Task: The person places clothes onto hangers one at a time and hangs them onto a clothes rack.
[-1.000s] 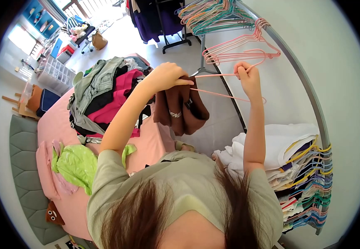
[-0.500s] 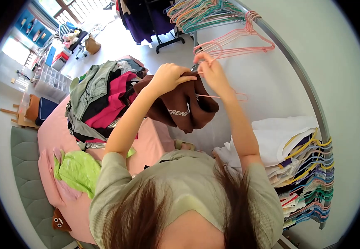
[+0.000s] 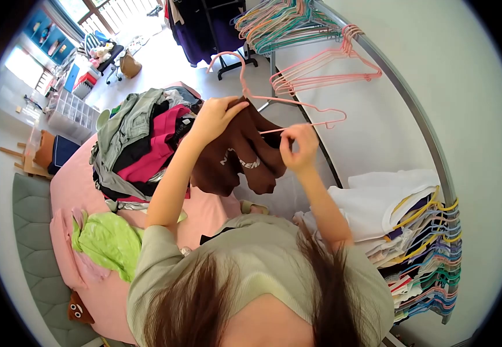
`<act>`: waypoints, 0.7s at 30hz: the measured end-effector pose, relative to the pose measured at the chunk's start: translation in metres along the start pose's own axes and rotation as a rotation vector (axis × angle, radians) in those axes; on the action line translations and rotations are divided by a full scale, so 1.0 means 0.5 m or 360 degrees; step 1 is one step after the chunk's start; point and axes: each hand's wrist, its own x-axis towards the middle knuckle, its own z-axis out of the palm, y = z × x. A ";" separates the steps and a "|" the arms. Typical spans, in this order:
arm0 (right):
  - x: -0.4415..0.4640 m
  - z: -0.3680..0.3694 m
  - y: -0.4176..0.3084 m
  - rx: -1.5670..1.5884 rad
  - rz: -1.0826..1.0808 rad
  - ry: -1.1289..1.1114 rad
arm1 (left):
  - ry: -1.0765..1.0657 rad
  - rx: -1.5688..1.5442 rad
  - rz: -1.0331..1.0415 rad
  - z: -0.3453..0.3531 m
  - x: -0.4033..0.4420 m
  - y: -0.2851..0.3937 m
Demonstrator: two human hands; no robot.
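A brown shirt [image 3: 236, 151] with white lettering hangs in front of me, partly over a pink hanger [image 3: 274, 99]. The hanger's hook rises above the cloth, and one arm of it sticks out bare to the right. My left hand [image 3: 217, 118] is closed on the upper left of the shirt, just below the hook, with fingers over the cloth. On the other side, my right hand [image 3: 300, 149] pinches the shirt's open edge beside the hanger's lower bar. Its fingertips partly hide that edge.
Several hangers [image 3: 291, 29] hang on a metal rack [image 3: 401, 75], with pink ones [image 3: 326, 68] nearer. White clothes [image 3: 387, 199] hang lower right. A clothes pile [image 3: 146, 139] and a green garment [image 3: 109, 240] lie on the pink bed [image 3: 80, 185] at left.
My right hand has moved down from near the hanger's hook to the shirt's edge. The hook now shows clear of my hands, farther left, and the hanger's right arm is more exposed.
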 end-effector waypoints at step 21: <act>0.002 -0.009 0.134 0.0656 0.0973 -0.0738 | 0.0061 -0.0341 -0.0086 -0.043 -0.046 -0.038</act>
